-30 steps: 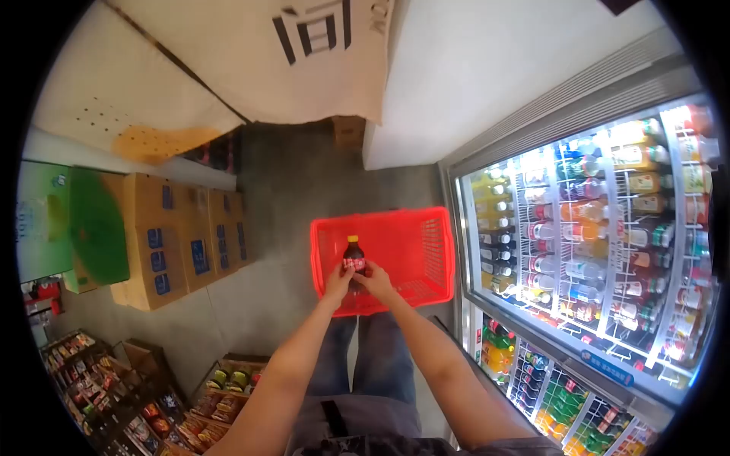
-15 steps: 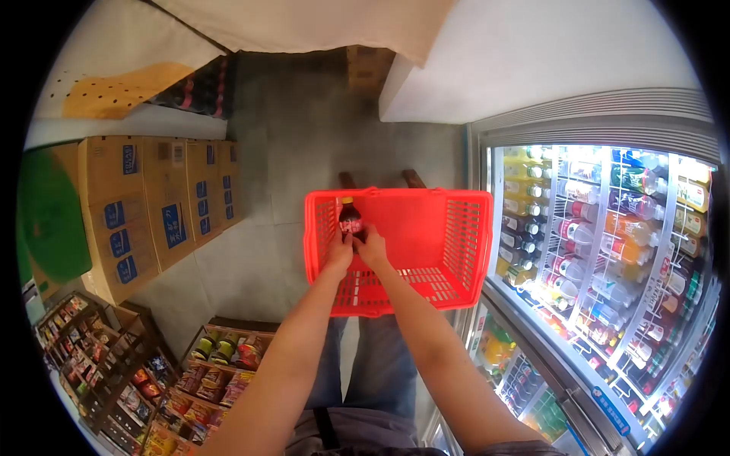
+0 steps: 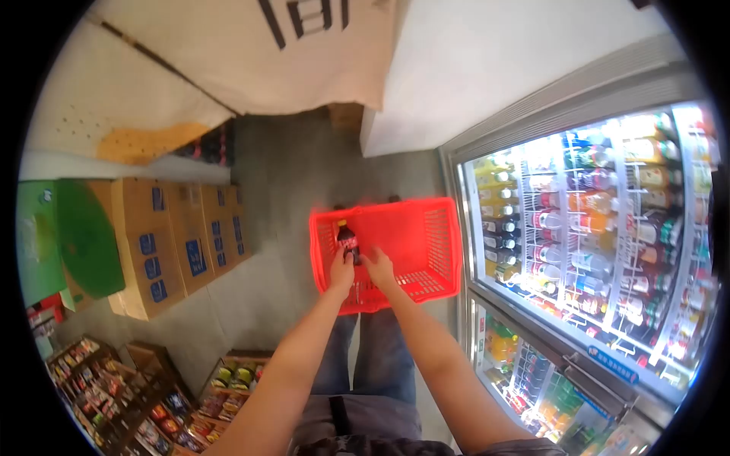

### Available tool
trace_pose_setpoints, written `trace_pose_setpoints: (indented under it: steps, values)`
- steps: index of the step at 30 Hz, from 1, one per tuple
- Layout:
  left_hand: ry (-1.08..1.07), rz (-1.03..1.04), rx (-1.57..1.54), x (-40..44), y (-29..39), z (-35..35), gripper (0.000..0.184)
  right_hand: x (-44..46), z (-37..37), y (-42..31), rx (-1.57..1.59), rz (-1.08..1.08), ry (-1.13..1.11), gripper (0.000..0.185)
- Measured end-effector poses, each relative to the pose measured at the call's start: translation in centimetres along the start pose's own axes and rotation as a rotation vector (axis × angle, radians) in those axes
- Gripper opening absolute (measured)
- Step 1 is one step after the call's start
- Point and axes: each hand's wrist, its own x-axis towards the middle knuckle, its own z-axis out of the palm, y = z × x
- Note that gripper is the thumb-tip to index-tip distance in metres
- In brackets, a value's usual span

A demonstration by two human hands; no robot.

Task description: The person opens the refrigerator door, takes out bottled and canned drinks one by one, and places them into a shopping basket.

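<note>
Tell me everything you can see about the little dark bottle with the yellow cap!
The bottle looks like plastic, dark brown or nearly black, with a yellow cap on and a red label around its middle. The label's writing is too blurry to read. It is in the left part of the red basket, its cap end pointing away from the person. The left hand touches its lower end; the right hand is close beside it.

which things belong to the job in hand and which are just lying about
Job in hand:
yellow-capped dark bottle with red label
rectangular red plastic basket

Just about:
brown cardboard boxes with blue labels
brightly lit drinks fridge
beige cloth curtain
</note>
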Motion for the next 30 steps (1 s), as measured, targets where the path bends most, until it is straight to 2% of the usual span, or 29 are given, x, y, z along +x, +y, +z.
trace_pose_setpoints:
  steps: [3,5,7,11,13,16,17,19,21,26,30]
  values:
    - [0.073,0.109,0.122,-2.4,4.6,0.0,0.043,-2.9,-3.8,-2.9,0.158,-0.025,0.062,0.056]
    - [-0.059,0.078,-0.144,-2.7,6.8,0.5,0.040,-4.1,-6.6,-4.5,0.248,-0.067,0.137,0.052]
    - [-0.108,0.161,-0.094,-4.8,10.9,1.2,0.039,-5.8,-9.8,-5.7,0.406,-0.046,0.175,0.045]
    - [-0.269,0.324,-0.046,-10.6,20.4,4.5,0.034,-9.8,-17.3,-7.9,0.521,-0.126,0.322,0.039]
    - [-0.387,0.410,-0.075,-12.1,22.8,7.3,0.033,-12.5,-21.0,-8.9,0.668,-0.206,0.371,0.037]
    - [-0.578,0.508,-0.108,-16.9,26.6,11.8,0.031,-16.6,-25.9,-9.0,0.718,-0.250,0.553,0.037]
    - [-0.646,0.532,-0.107,-19.1,27.9,13.4,0.030,-18.6,-27.5,-9.4,0.872,-0.259,0.576,0.034]
    - [-0.785,0.590,-0.097,-23.4,29.3,16.8,0.030,-22.5,-30.7,-9.4,0.933,-0.329,0.640,0.035]
    - [-0.912,0.556,-0.083,-28.7,31.0,19.5,0.031,-26.7,-33.9,-9.2,0.987,-0.374,0.702,0.036]
    - [-1.170,0.638,-0.058,-39.6,30.8,25.3,0.028,-37.9,-40.3,-6.8,0.922,-0.460,0.979,0.036]
    - [-1.259,0.653,-0.067,-47.5,30.0,27.5,0.029,-46.3,-43.6,-3.9,0.872,-0.497,1.233,0.038]
